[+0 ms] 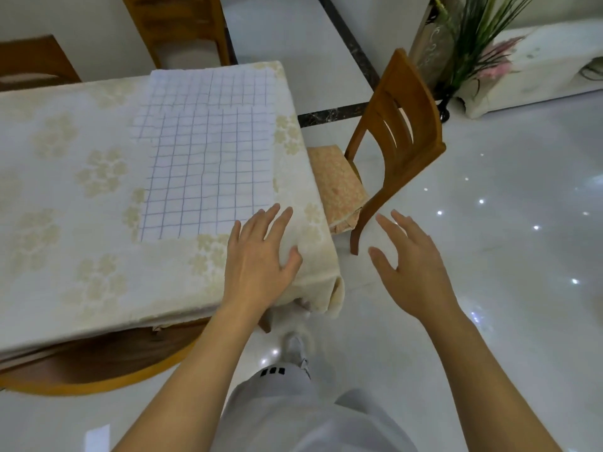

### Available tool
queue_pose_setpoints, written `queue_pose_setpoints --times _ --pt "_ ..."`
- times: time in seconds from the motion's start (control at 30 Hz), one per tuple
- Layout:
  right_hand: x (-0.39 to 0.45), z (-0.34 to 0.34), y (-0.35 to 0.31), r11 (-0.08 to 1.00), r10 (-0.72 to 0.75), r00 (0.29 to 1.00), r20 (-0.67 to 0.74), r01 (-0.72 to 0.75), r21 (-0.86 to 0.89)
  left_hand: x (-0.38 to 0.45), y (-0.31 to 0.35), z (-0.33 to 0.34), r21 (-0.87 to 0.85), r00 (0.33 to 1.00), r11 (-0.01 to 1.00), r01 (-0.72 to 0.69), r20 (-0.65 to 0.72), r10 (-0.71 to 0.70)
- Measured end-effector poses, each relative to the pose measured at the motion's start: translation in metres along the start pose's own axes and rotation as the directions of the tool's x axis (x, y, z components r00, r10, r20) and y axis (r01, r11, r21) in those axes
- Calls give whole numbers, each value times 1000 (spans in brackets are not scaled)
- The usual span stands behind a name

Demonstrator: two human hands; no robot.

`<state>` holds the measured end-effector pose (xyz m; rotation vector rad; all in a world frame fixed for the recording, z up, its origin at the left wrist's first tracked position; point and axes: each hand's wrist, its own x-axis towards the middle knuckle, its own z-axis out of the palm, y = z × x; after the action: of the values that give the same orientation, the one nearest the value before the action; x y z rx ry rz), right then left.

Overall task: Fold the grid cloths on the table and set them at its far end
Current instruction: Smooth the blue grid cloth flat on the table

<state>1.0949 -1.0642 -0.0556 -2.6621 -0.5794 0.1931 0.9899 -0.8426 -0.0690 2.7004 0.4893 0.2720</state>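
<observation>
Two white cloths with a blue grid lie flat on the table (65,223), which wears a cream flowered tablecloth. The nearer grid cloth (208,174) overlaps the farther grid cloth (212,89), which reaches the table's far edge. My left hand (261,259) hovers palm down with fingers spread over the table's near right corner, just at the nearer cloth's corner, holding nothing. My right hand (411,265) is open in the air beyond the table's right edge, over the floor.
A wooden chair (391,151) with a patterned cushion stands close to the table's right side. Two more chairs (182,31) stand at the far end. A potted plant (470,44) sits at the back right. Glossy white floor lies to the right.
</observation>
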Motion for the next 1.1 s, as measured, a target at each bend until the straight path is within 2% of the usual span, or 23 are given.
queue_pose_setpoints --times 0.13,0.3,0.43,0.6,0.73,0.87,1.1 --pt "48 -9 -10 999 -36 999 -40 36 -7 44 -8 1 11 1000 1000 19 -4 -19" --pt "93 -6 -8 999 -38 999 -10 38 7 80 -12 7 19 998 998 54 -20 -54" --pt "134 11 8 993 -115 993 11 114 14 102 -14 16 26 993 993 113 -27 -112" --pt "198 23 23 967 -217 974 63 206 149 127 -12 29 37 969 969 244 -41 -243" --pt "260 19 26 904 -404 913 53 389 178 149 -9 33 24 909 911 411 -90 -408" --pt "311 5 12 882 -461 858 227 414 224 160 -2 38 29 843 848 529 -129 -521" --pt "352 27 -26 803 -592 692 414 552 225 146 7 48 89 722 718 691 -142 -677"
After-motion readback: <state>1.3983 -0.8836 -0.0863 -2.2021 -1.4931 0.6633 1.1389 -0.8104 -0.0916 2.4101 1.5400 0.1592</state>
